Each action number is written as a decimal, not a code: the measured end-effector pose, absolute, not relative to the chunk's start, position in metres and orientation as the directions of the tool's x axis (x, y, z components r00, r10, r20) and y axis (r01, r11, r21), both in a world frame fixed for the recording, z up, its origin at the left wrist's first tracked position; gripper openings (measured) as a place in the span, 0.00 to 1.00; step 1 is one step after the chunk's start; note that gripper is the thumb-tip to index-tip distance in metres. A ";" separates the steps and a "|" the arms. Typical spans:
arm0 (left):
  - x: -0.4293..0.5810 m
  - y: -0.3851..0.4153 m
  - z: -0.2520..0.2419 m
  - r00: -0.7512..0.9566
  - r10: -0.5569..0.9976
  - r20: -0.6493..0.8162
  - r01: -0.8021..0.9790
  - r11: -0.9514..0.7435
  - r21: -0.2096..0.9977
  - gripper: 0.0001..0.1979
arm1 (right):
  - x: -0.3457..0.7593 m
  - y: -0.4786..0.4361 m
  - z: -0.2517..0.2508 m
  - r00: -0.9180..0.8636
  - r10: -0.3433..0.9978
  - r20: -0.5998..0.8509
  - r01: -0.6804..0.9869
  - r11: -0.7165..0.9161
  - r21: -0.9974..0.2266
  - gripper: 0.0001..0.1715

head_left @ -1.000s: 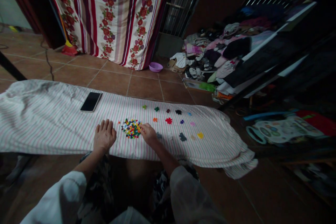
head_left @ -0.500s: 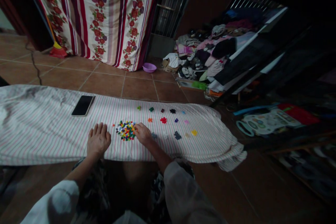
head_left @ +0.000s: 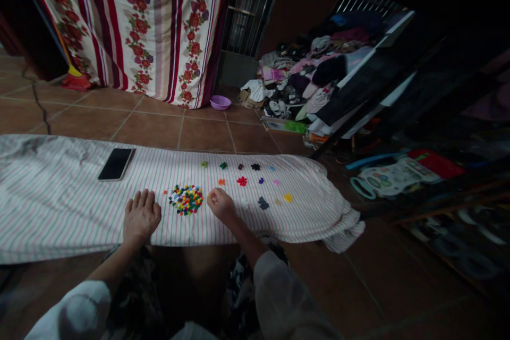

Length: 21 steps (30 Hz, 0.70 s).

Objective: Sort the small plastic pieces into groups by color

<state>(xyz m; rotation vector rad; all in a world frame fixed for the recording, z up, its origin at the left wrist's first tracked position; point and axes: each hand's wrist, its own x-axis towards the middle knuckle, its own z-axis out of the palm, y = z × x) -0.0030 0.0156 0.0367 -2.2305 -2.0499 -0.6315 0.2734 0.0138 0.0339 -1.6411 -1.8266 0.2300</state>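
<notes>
My left hand (head_left: 141, 219) lies flat on the striped cloth, palm down and fingers spread, with nothing in it. Just right of it is a pile of tiny multicoloured pieces (head_left: 186, 200), with one loose orange piece (head_left: 165, 192) at its left side. My right hand (head_left: 221, 206) is just right of the pile, fingers curled in a pinch; whatever is between the fingertips is too small to make out. Beyond and to the right sit small single-colour groups, among them red pieces (head_left: 241, 181), black pieces (head_left: 255, 167), dark grey pieces (head_left: 263, 202) and yellow pieces (head_left: 287, 197).
A dark-screened phone (head_left: 116, 164) rests on the striped cloth (head_left: 59, 196), left of the pile. Behind it are a floral curtain (head_left: 159, 26), a purple basin (head_left: 220, 102) and a heap of clothes (head_left: 306, 71). A broom (head_left: 75, 78) stands at the far left.
My right hand has drawn away from the pile's right edge, fingers still pinched, and is now apart from it. My left hand remains flat. The whole view has shifted slightly.
</notes>
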 end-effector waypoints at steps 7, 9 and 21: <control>-0.003 0.014 0.038 0.056 0.944 0.325 0.969 -0.130 0.211 0.27 | 0.320 -0.011 0.040 0.195 0.907 0.373 0.816 0.061 -0.575 0.07; -0.004 0.014 0.038 0.048 0.941 0.335 0.967 -0.128 0.220 0.27 | 0.336 -0.017 0.044 0.256 0.884 0.391 0.794 0.038 -0.607 0.08; -0.006 0.013 0.039 0.089 0.946 0.313 0.965 -0.160 0.210 0.26 | 0.462 -0.062 0.051 0.693 0.647 0.318 0.636 -0.340 -0.693 0.12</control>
